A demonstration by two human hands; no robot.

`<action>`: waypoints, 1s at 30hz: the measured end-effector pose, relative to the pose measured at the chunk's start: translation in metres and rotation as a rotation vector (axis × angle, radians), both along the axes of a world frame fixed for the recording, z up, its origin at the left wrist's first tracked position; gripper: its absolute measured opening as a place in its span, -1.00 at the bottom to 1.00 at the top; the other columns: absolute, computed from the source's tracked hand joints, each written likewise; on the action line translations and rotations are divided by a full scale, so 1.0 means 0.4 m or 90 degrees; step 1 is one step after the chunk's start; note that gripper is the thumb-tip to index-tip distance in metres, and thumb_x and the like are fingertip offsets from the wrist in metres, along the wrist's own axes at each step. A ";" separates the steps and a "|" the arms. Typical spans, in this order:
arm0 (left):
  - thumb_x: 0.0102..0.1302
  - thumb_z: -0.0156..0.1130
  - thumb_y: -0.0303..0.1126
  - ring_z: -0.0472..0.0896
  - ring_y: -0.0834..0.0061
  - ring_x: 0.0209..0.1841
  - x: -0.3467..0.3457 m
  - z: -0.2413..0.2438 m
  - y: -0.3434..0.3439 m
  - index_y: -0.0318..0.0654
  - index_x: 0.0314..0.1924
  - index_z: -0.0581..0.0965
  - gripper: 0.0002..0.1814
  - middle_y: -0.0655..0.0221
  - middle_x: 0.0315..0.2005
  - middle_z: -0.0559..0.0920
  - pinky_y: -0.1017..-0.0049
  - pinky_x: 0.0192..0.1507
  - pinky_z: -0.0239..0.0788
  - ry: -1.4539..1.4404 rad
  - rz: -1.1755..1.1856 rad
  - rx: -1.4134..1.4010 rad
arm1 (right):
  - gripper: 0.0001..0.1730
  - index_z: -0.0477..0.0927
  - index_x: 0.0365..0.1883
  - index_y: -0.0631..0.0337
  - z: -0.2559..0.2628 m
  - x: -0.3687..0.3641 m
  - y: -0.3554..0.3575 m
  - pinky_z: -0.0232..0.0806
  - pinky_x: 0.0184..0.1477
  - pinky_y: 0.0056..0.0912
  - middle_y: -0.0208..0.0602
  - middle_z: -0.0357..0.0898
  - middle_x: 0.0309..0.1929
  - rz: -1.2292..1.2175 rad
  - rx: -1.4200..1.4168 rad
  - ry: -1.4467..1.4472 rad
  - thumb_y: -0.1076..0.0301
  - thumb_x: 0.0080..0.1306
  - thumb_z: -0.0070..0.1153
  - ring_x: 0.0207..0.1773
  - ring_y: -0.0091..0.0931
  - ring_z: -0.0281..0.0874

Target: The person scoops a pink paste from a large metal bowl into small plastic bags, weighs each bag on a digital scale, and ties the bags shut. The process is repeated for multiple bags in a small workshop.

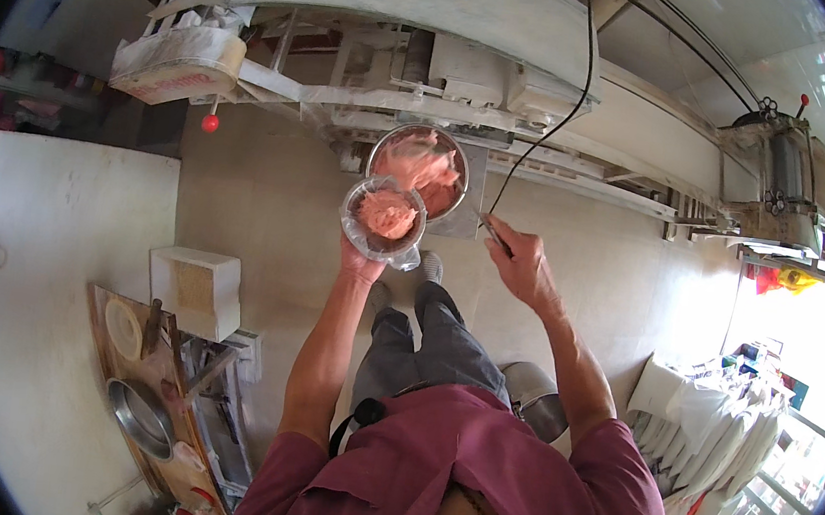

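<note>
My left hand (360,261) holds up a round bowl lined with clear plastic (351,213), with a lump of pink paste (387,215) in it. Just beyond, partly behind the held bowl, a larger steel bowl (464,187) contains more pink paste (419,160); it rests at a flat metal plate (468,214). To the right, my right hand (515,253) is closed round a thin tool with a dark handle (498,236), whose exact kind I cannot tell. The tool is apart from both bowls.
A long floury machine (413,103) spans the far side, with a red-knobbed lever (210,123). A black cable (545,139) hangs near my right hand. At left are a white box (227,298) and a wooden board with a steel pan (139,417). A metal pot (537,399) stands beside my legs.
</note>
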State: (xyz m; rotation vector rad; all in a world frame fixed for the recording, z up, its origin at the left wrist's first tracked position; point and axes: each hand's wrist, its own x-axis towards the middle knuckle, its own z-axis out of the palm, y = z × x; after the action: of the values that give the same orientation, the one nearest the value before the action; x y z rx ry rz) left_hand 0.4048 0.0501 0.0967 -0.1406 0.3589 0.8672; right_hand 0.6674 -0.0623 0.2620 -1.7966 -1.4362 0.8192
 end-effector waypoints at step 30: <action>0.43 0.15 0.31 0.41 0.06 0.47 0.168 0.294 -0.697 0.01 0.49 0.40 -0.21 0.26 0.46 0.45 -0.15 0.49 0.22 -0.080 -0.812 0.087 | -0.43 0.44 0.48 0.25 0.017 -0.658 -1.031 0.31 -0.18 -0.48 -0.51 0.45 -0.29 -0.654 0.215 0.247 0.37 0.53 0.12 -0.28 -0.65 0.30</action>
State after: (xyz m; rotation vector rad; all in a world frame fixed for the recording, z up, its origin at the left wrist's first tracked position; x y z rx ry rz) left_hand 0.4719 -0.2288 0.2145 0.1630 0.2015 -0.3795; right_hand 0.4043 -0.4746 0.2688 -1.6711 -0.2618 0.3094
